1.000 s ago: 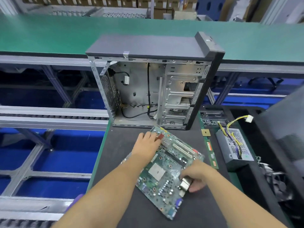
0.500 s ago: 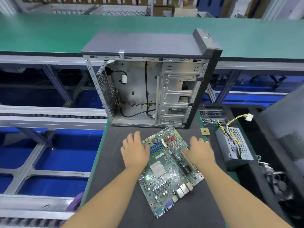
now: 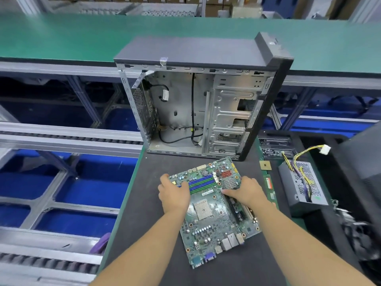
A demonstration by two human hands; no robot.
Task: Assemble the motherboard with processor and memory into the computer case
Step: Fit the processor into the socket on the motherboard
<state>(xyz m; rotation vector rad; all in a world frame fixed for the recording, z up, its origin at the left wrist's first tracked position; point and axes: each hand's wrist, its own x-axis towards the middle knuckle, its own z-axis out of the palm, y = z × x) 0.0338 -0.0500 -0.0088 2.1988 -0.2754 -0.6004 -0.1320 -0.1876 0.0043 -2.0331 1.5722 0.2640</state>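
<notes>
A green motherboard (image 3: 214, 221) lies on the dark mat (image 3: 144, 203) in front of the open computer case (image 3: 202, 104), its empty processor socket in the middle and blue memory slots at the far end. My left hand (image 3: 174, 195) grips the board's far left edge, thumb by the blue slots. My right hand (image 3: 247, 191) grips the far right edge, thumb lying across the board. A small gold processor (image 3: 265, 165) sits on the mat to the right. Green memory sticks (image 3: 269, 183) lie just beyond my right hand.
The case stands upright with its side open toward me, loose black cables inside. A grey power supply (image 3: 303, 182) with yellow wires sits in a black tray at the right. A green conveyor (image 3: 61, 38) runs behind. Left of the mat is open racking over blue bins.
The motherboard has turned on the mat so its port end points toward me. Both hands moved from lying flat on it to gripping its far side edges.
</notes>
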